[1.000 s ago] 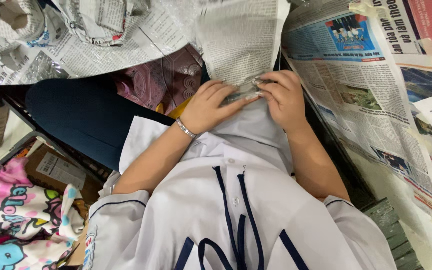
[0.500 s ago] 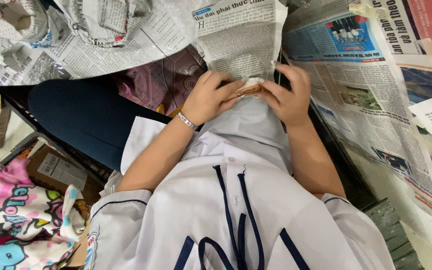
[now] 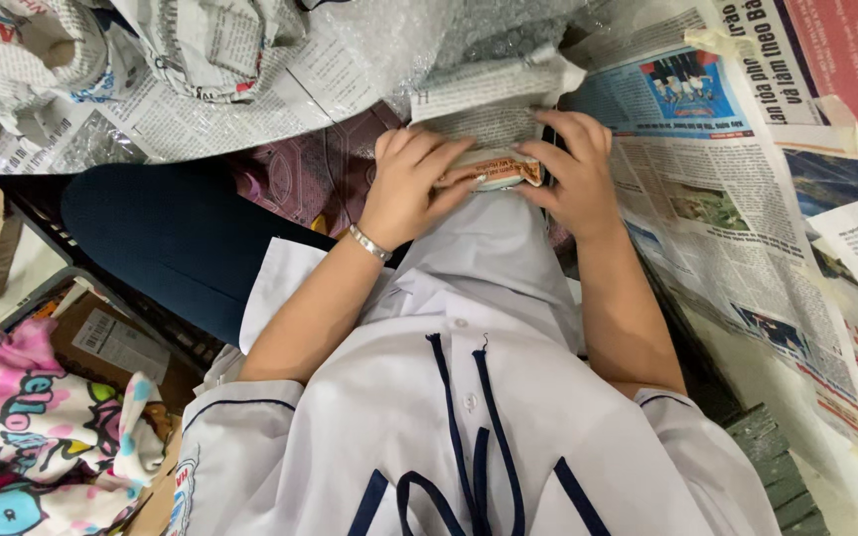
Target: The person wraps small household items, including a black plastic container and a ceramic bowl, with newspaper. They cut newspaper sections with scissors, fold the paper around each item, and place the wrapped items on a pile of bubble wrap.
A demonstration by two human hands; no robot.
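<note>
My left hand (image 3: 411, 189) and my right hand (image 3: 573, 171) hold a small flat object (image 3: 494, 169) with a brown and white edge between them, over my lap. A folded sheet of newspaper (image 3: 489, 99) lies just beyond it, touching my fingers. A silver bracelet (image 3: 369, 243) circles my left wrist. I wear a white shirt with dark blue trim (image 3: 469, 427). What the object is cannot be made out.
Crumpled newspaper and bubble wrap (image 3: 201, 69) pile up at the top. Flat newspaper sheets (image 3: 747, 199) cover the surface on the right. A dark blue seat (image 3: 161, 238) is at left, a cardboard box (image 3: 101, 342) and colourful cloth (image 3: 22, 437) at lower left.
The folded newspaper sheet has shifted away from my lap, and the small flat object between my hands has come into view. Both hands now grip it at its ends.
</note>
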